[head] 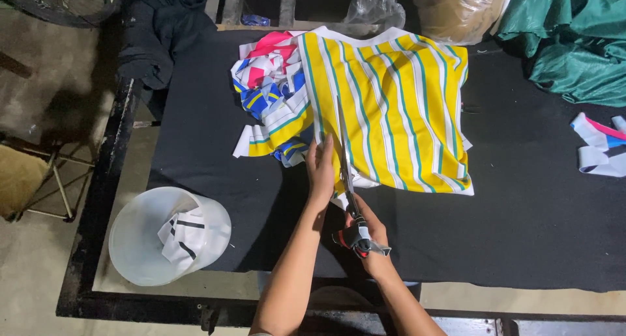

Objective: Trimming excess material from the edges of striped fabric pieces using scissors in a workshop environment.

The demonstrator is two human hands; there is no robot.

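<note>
Centrally, a stack of yellow striped fabric (398,107), banded in white and teal, is lying flat on the black-covered bench (541,212), toward its far edge. The right hand (366,235) is gripping the handles of a long pair of scissors (345,160); its fingers are clenched through handles that are wrapped in light tape over red, and the blades are pointing away from the person, running up along the left portion of the fabric. Whether the blades are parted or closed cannot be told at this size. The left hand (320,169) is lying just left of the blades with its fingers extended and flat, pressing on the near left edge of the fabric rather than grasping it.

Just left of the stack, and partly under it, a heap of cut scraps (270,88) in pink, blue, white and yellow is resting on the bench. A translucent white bucket (140,235) is sitting at the near left corner of the bench, overhanging its edge, with striped white offcuts (181,235) inside. Green cloth (574,36) is bunching at the far right corner, and a few white, pink and blue strips (600,147) are lying at the right edge, well apart from the hands.
</note>
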